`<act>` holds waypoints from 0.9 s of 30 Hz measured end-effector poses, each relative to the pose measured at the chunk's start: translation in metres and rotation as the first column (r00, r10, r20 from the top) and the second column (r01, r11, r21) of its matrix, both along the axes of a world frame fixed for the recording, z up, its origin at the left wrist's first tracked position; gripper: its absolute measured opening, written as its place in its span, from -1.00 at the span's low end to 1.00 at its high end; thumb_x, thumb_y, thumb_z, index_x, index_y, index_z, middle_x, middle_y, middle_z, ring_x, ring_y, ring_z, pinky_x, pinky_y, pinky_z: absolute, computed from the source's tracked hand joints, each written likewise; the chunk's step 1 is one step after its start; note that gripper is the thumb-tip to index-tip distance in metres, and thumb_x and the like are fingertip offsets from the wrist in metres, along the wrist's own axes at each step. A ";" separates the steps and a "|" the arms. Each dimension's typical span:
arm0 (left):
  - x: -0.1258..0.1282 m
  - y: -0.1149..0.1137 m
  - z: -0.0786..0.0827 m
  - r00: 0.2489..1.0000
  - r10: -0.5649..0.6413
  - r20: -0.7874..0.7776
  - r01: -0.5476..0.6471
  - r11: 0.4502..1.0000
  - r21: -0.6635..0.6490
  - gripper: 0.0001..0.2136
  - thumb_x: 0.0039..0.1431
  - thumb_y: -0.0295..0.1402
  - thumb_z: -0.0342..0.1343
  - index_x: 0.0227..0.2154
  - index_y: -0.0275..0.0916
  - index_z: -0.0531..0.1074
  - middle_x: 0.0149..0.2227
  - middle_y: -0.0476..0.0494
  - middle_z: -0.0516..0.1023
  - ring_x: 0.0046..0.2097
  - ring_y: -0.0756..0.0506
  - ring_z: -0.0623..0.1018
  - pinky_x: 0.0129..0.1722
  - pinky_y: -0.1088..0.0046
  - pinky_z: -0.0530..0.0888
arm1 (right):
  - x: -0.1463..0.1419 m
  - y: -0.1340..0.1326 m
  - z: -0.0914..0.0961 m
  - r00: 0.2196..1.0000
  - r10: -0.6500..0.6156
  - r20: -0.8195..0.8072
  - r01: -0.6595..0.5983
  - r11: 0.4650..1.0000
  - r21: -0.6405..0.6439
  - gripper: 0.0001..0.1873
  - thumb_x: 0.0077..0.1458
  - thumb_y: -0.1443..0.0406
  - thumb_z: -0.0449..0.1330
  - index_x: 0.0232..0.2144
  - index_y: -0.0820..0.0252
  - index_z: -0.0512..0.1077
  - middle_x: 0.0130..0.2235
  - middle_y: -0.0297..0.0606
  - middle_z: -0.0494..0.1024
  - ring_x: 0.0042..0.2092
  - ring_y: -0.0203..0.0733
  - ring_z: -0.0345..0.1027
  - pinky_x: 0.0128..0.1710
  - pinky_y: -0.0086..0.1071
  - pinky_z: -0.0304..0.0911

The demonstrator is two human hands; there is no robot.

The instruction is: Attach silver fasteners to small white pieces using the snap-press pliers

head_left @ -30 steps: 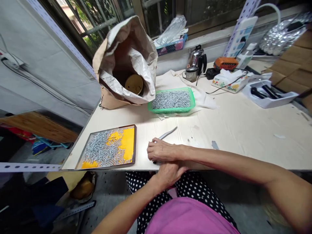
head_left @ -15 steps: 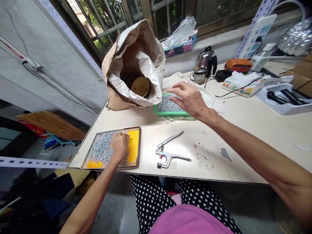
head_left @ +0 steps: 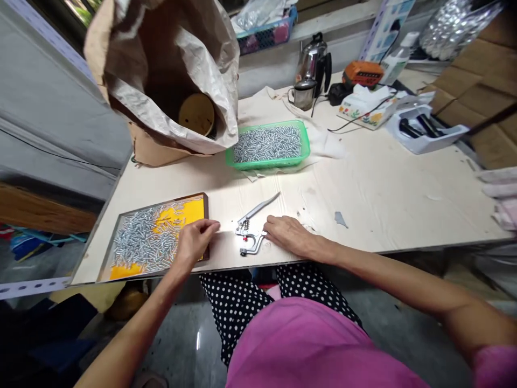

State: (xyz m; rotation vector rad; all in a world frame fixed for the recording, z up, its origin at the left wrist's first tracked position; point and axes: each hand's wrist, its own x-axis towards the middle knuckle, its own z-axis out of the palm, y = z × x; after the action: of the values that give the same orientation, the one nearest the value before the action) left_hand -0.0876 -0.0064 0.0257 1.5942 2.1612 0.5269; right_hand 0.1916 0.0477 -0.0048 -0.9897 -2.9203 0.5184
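My left hand (head_left: 195, 240) is at the right edge of a shallow tray (head_left: 206, 207) with a yellow bottom. Its thumb and fingertips are pinched together, and whatever is between them is too small to make out. Many small silver metal pins (head_left: 141, 240) lie heaped in the tray. On the table, hand pliers (head_left: 255, 247) with a spring and a red part lie with their handles spread. My right hand (head_left: 287, 233) closes over the lower handle, its fingers curled round the end. Behind, a green basket (head_left: 306, 144) holds more silver pins.
A large paper sack (head_left: 121, 116) stands open at the back left, with a round yellowish container (head_left: 196, 114) inside. Farther back are a metal kettle (head_left: 314, 59), an orange battery (head_left: 362, 73), a tissue pack (head_left: 359, 108) and a white tray (head_left: 430, 141).
My right hand has come down from above the green basket to the pliers' lower handle. My left hand has moved from the pins to the tray's right edge. The view has shifted.
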 end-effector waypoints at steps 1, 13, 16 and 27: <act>0.015 -0.007 -0.003 0.995 -0.016 0.097 0.018 1.000 -0.018 -0.69 0.11 -0.08 0.14 -0.33 -0.19 0.65 -0.28 -0.15 0.71 -0.25 -0.18 0.62 -0.21 0.35 0.48 | -0.001 -0.001 -0.004 1.000 -0.007 0.002 0.007 1.000 0.014 -0.81 0.37 0.35 0.06 -0.20 0.27 0.48 -0.16 -0.14 0.51 -0.27 -0.21 0.32 -0.30 -0.31 0.10; 0.071 -0.036 -0.026 0.966 0.045 0.256 -0.041 0.999 -0.021 -0.67 0.08 -0.05 0.17 -0.40 -0.21 0.64 -0.39 -0.11 0.66 -0.34 -0.12 0.58 -0.29 0.41 0.46 | 0.003 -0.011 -0.004 0.997 0.060 -0.040 -0.056 0.993 0.100 -0.75 0.34 0.50 -0.06 -0.21 0.28 0.41 -0.20 -0.12 0.49 -0.29 -0.20 0.26 -0.34 -0.27 0.01; 0.071 -0.034 -0.023 0.975 0.034 0.218 -0.023 0.998 -0.052 -0.69 0.08 -0.07 0.17 -0.42 -0.22 0.63 -0.40 -0.12 0.66 -0.36 -0.12 0.57 -0.29 0.40 0.46 | 0.003 -0.009 -0.003 0.998 0.058 -0.009 -0.057 0.994 0.092 -0.74 0.33 0.50 -0.06 -0.19 0.29 0.42 -0.18 -0.11 0.50 -0.29 -0.20 0.27 -0.35 -0.27 0.03; 0.060 -0.022 -0.022 0.944 0.086 0.319 0.028 0.941 -0.337 -0.54 -0.09 0.08 0.20 -0.46 -0.30 0.60 -0.63 -0.03 0.47 -0.57 -0.01 0.36 -0.53 0.47 0.24 | 0.007 0.004 -0.003 0.993 -0.010 -0.114 0.020 0.996 0.089 -0.68 0.24 0.23 0.26 -0.01 0.24 0.39 0.12 0.03 0.41 0.01 0.01 0.32 -0.09 -0.17 0.26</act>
State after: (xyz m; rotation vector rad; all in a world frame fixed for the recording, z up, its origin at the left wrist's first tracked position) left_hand -0.0279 -0.0281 0.0034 1.1951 1.9020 0.3737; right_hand 0.1984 0.0518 -0.0082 -0.9385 -2.8066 0.4235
